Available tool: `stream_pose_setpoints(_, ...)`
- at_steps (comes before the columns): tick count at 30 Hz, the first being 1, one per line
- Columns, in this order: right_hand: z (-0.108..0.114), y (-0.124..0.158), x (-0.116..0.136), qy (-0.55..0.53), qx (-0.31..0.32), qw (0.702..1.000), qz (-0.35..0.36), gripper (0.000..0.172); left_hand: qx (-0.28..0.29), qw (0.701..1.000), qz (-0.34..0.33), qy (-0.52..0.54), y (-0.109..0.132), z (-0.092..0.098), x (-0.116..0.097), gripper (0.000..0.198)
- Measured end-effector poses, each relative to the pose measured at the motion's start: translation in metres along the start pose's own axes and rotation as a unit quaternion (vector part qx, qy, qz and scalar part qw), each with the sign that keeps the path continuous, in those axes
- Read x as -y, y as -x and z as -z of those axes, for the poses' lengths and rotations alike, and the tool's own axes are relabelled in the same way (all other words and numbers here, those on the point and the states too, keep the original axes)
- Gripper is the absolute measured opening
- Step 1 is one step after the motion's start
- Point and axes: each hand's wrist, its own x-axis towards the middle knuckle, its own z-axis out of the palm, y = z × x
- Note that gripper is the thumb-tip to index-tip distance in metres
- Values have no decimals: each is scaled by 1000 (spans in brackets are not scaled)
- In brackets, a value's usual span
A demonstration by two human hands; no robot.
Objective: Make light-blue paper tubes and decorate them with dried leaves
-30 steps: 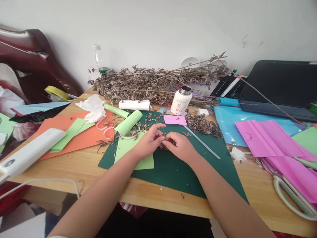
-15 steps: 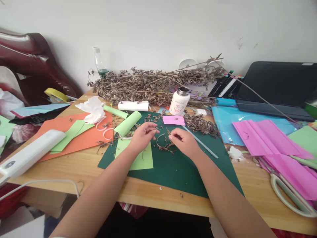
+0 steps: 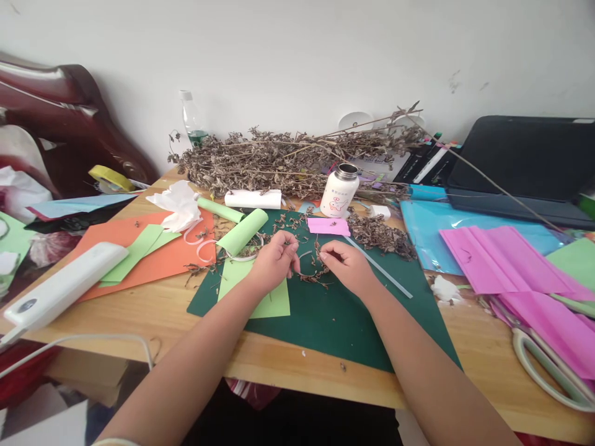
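Both my hands work over a dark green cutting mat (image 3: 334,322). My left hand (image 3: 275,260) is closed, its fingertips pinched on one end of a thin curved strip (image 3: 303,255) dotted with dried plant bits. My right hand (image 3: 346,265) is closed too, pinching a dried sprig (image 3: 318,253) at the strip's other side. A small clump of dried crumbs (image 3: 312,280) lies on the mat between and just below the hands. A light green sheet (image 3: 260,291) lies under my left wrist.
A heap of dried branches (image 3: 288,158) lies at the back, with a white bottle (image 3: 339,191), pink note (image 3: 328,226) and green paper rolls (image 3: 242,230) near it. Orange paper (image 3: 153,248) and a white device (image 3: 60,288) lie left; pink sheets (image 3: 506,260), scissors (image 3: 548,368) and a black case (image 3: 525,164) right.
My hands, together a second ago, parted briefly and have come closer again around the curved strip. The view shifted slightly.
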Motion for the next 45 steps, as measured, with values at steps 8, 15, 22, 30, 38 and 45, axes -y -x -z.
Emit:
stream_pose_setpoints(8, -3, 1, 3, 13, -3, 1000, 24, 13, 36, 998, 7, 43, 2, -5, -9, 16)
stream_pose_setpoints(15, -7, 2, 10, 29, 5, 999, 42, 12, 46, 997, 9, -66, 4, -6, -15, 18)
stream_pose_setpoints(22, 2, 2, 4, 24, -36, 998, 37, 12, 30, 998, 0, -57, 2, -1, -10, 17)
stream_pose_setpoints(30, 15, 0, -10, 15, -103, 994, -14, 13, 7, 1000, 13, -24, 0, 0, -5, 18)
stream_pose_setpoints(38, 44, -10, -43, 165, -255, 942, -143, 15, 12, 1000, 19, 9, 0, -1, -7, 18)
stream_pose_setpoints(45, 20, -1, -6, 52, -77, 996, -1, 19, 52, 998, 14, -13, 2, -3, -9, 19)
